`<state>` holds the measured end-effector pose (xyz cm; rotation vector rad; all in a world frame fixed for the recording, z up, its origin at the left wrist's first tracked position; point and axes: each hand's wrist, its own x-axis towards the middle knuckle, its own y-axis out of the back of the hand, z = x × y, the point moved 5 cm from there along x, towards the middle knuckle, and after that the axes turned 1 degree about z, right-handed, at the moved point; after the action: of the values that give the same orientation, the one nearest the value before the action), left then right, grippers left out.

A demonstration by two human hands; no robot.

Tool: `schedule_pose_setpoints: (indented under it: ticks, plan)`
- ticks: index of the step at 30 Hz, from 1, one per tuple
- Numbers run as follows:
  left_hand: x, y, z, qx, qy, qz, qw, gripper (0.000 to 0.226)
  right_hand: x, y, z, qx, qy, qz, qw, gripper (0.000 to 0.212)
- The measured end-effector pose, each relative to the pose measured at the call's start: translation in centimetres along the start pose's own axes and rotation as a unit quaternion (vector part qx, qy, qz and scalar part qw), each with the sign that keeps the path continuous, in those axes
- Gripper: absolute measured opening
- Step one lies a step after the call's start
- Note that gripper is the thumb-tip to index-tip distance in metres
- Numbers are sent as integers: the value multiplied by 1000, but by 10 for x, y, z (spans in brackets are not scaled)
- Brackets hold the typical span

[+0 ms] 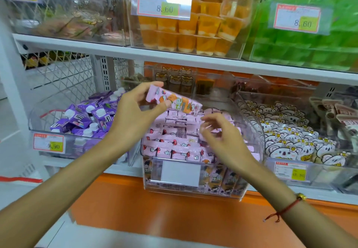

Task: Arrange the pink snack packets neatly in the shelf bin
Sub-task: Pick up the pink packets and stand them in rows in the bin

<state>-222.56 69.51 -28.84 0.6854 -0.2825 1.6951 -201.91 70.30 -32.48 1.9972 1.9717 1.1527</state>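
1. left hand (pixel 135 112) is pinching one pink packet (pixel 174 100) betw thumb and fingers, held up over the back edge of the clear bin (pixel 251 131), not touching the pile.
2. right hand (pixel 219 135) hovers just above the stacked pink packets (pixel 174 137) near the bin's right side. fingers loosely curled, gripping nothing afaict.
3. the bin is pretty full, rows lie flat across it w/ more standing packets behind the blank label holder (pixel 180 172) at the front edge.
4. step imo: mid-placement, one packet lifted and waiting for a slot.
5. next move prob needs the right hand to open a gap or flatten a row, then the held packet goes in lined up w/ the others. the purple pouches (pixel 83 118) in the left-hand bin aren't involved.
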Motion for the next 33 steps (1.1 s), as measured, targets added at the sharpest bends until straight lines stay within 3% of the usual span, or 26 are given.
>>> schedule_pose_setpoints:
  ticks: [2,6,9,15,20,27,30,33]
  plan:
    - [-1,-5,-5,60,-11,-17,998,38,-4,-10,5,-91,46,-67,993,29]
    - [-2,-12,-14,162,-9,-70,984,42,-7,-15,2,-236,129,-82,960,34]
    - [6,-7,-10,217,-23,-101,971,35,-7,-12,1,-229,124,-83,962,38]
    - [27,-14,7,246,-55,-232,940,33,-6,-12,1,-241,117,-97,959,40]
    - [29,-56,-9,386,-103,-333,854,36,-6,-12,0,-239,114,-101,959,40]
    - [25,-67,-31,387,-46,-425,817,25,-7,-13,2,-250,118,-102,956,41]
    - [22,-67,-32,396,-27,-464,792,31,-5,-13,2,-247,117,-105,956,40]
    - [21,-68,-33,403,0,-495,770,31,-1,-1,1,-249,115,-59,960,36]
